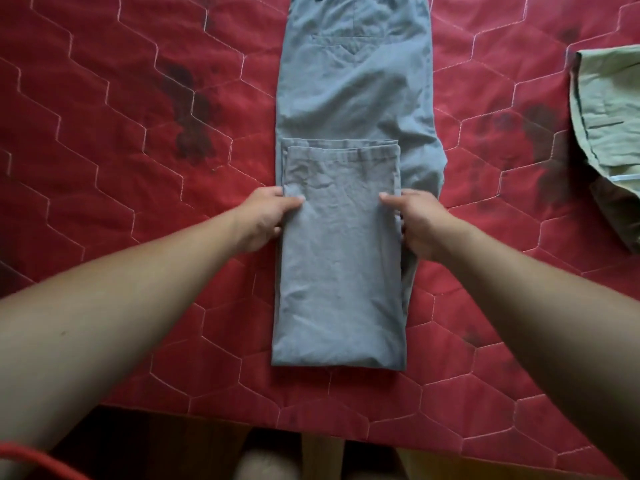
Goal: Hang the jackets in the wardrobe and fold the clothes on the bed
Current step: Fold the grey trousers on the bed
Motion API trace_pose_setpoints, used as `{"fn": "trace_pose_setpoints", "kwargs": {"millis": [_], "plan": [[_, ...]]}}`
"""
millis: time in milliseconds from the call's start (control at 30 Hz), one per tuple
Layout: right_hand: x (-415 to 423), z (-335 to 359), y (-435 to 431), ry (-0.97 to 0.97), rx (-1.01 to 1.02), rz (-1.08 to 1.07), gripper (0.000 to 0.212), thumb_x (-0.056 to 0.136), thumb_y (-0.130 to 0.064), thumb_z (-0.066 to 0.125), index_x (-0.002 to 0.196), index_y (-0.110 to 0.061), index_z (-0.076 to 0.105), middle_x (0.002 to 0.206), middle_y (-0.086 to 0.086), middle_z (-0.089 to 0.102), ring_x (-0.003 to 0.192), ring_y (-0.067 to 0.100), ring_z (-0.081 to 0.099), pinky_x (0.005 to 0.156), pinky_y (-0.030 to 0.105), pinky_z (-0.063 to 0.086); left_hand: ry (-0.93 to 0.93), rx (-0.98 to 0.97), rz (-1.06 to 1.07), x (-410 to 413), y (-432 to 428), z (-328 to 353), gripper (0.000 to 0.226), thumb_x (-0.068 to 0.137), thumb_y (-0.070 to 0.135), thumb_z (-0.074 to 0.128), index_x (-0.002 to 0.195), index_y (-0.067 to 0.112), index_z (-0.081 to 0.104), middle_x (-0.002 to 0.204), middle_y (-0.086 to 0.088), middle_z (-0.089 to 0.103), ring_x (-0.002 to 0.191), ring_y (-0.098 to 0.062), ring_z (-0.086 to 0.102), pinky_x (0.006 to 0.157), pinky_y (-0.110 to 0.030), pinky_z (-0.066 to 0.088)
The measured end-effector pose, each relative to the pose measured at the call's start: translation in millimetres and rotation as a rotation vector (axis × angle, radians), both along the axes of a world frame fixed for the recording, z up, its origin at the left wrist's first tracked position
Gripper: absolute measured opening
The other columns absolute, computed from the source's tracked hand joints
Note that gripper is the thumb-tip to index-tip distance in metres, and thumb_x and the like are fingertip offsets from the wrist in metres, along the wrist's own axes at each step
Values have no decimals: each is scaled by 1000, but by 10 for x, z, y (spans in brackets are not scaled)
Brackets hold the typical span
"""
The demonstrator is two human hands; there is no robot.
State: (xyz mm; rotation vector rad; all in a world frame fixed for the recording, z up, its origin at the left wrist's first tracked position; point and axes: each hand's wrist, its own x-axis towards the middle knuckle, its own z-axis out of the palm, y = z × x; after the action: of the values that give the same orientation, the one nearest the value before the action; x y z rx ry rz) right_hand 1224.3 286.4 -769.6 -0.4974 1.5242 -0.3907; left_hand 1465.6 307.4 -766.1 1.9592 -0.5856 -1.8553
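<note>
Grey trousers (353,91) lie lengthwise on the red quilted bed cover (121,133), waistband at the far end. The leg part (339,265) is folded back over itself, its hems lying near the middle of the garment. My left hand (265,220) grips the left edge of the folded legs, thumb on top and fingers tucked under. On the opposite edge, my right hand (417,221) grips the same way.
A light green garment (609,133) lies at the right edge of the bed. The near edge of the bed (311,424) runs across the bottom, with a wooden floor and my legs below it.
</note>
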Motion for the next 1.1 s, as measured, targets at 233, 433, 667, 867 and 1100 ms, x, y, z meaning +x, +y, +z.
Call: {"fn": "trace_pose_setpoints", "kwargs": {"millis": [233, 433, 667, 867, 1100], "plan": [[163, 293, -688, 99, -200, 56, 14, 98, -9, 62, 87, -14, 68, 76, 3, 72, 61, 20, 66, 53, 24, 47, -89, -257, 62, -86, -646, 280, 18, 102, 5, 54, 114, 8, 66, 88, -1, 71, 61, -2, 69, 51, -16, 51], [123, 669, -1611, 44, -242, 54, 13, 97, -32, 65, 92, -21, 62, 78, -1, 65, 61, 15, 61, 59, 26, 50, -19, -264, 54, 2, -1603, 521, 10, 100, 22, 60, 111, 23, 60, 91, 6, 70, 73, -9, 68, 61, -29, 55], [-114, 50, -643, -18, 200, 106, 34, 92, -31, 71, 119, -10, 70, 82, 4, 76, 67, 18, 72, 58, 24, 53, -5, 18, 17, 30, -647, 11, 16, 97, 11, 62, 112, 18, 63, 112, 1, 73, 101, -14, 67, 85, -33, 52], [-261, -77, 299, -219, 364, 55, 35, 92, -12, 70, 127, -10, 68, 118, 8, 76, 111, 27, 71, 104, 44, 52, 123, 144, 24, -17, 183, -92, 25, 95, 8, 64, 121, 11, 66, 116, -7, 75, 109, -25, 70, 99, -41, 53], [-271, -47, 872, -271, 411, 21, 29, 95, -3, 63, 124, -7, 67, 116, 12, 76, 101, 30, 75, 84, 42, 61, 194, 203, 136, -119, 748, -32, 22, 99, 10, 59, 119, 2, 66, 113, -13, 75, 98, -22, 74, 79, -28, 60]]}}
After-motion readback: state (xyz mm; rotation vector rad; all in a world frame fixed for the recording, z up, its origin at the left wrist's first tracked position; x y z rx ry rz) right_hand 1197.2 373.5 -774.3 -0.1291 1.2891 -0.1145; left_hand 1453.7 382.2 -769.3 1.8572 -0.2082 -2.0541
